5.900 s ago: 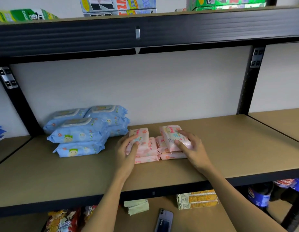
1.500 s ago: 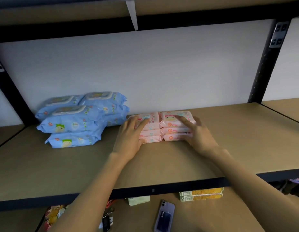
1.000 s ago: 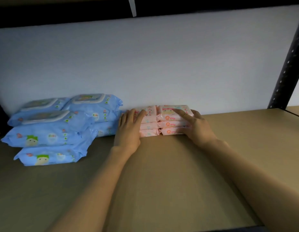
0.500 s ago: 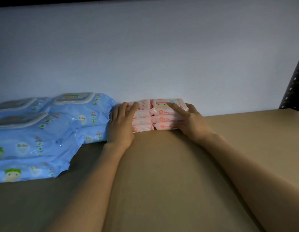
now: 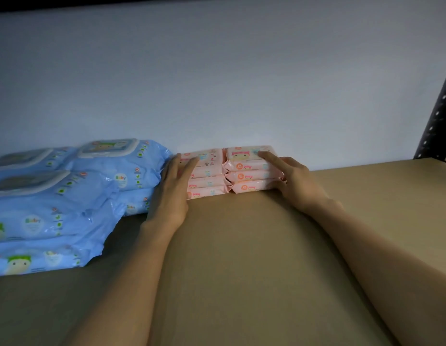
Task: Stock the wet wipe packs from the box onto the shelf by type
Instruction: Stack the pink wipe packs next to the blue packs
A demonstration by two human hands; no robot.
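Observation:
Two small stacks of pink wet wipe packs (image 5: 247, 173) stand side by side against the white back wall on the brown shelf board (image 5: 242, 245). My left hand (image 5: 171, 188) lies with straight fingers against the left stack's front and top. My right hand (image 5: 291, 178) presses the right stack, index finger flat on its top pack. To the left, large blue wet wipe packs (image 5: 67, 196) lie piled in two rows, touching the pink stacks' left side. The box is out of view.
A black perforated shelf post (image 5: 439, 113) rises at the right edge. The white back wall (image 5: 217, 83) closes the shelf behind the packs. Bare shelf board stretches to the right of the pink stacks and in front of them.
Both hands have pushed the pink stacks back to the wall, next to the blue packs. The camera has moved in close and lower; hands barely shifted in the last half second.

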